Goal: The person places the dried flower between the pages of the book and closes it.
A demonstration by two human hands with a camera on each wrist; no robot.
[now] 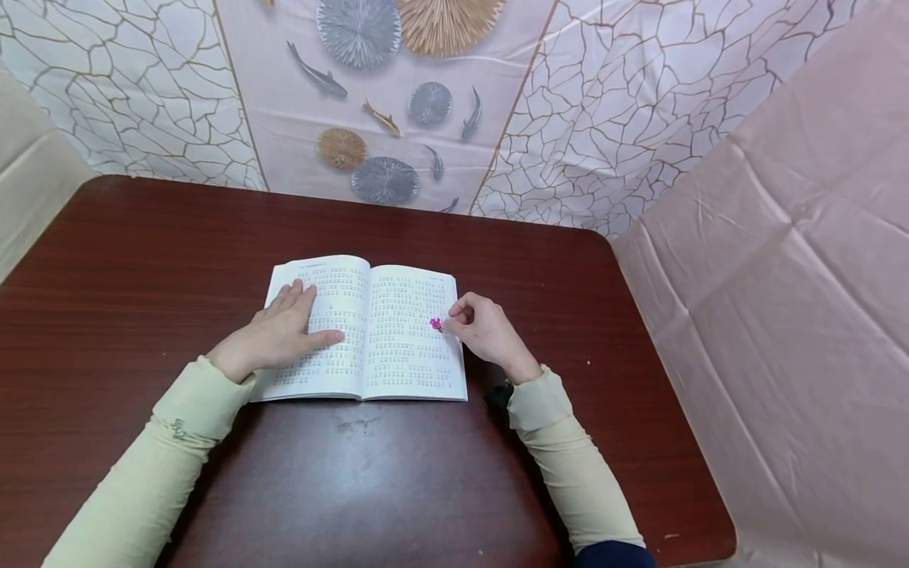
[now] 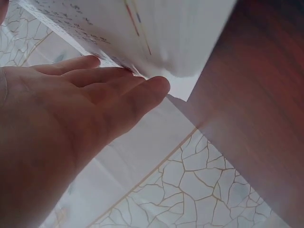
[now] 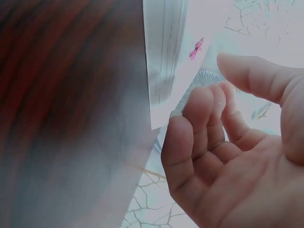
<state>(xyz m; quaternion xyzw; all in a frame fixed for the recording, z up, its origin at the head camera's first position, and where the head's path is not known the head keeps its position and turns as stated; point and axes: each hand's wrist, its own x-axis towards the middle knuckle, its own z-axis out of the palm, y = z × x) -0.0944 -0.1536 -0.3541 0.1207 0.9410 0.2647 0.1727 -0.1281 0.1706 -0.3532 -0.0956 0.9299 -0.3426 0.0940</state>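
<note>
An open book (image 1: 405, 371) with printed pages lies on the dark wooden table. My left hand (image 1: 284, 327) rests on its left page, fingers extended and thumb spread toward the middle. On the right page sits a small bright pink piece (image 1: 436, 323), bow-like with a dark middle in the right wrist view (image 3: 196, 49); its exact kind is too small to make out. My right hand (image 1: 483, 327) is at the right page's outer edge, thumb tip close beside the pink piece. Seen from the right wrist, the fingers curl loosely, the thumb stands apart from them, and nothing is between them.
The brown table (image 1: 177, 252) extends around the book, with its far edge against a patterned wall covering (image 1: 383, 110). Pale fabric (image 1: 795, 315) hangs along the right side. A small black object (image 1: 499, 394) shows beside the right cuff.
</note>
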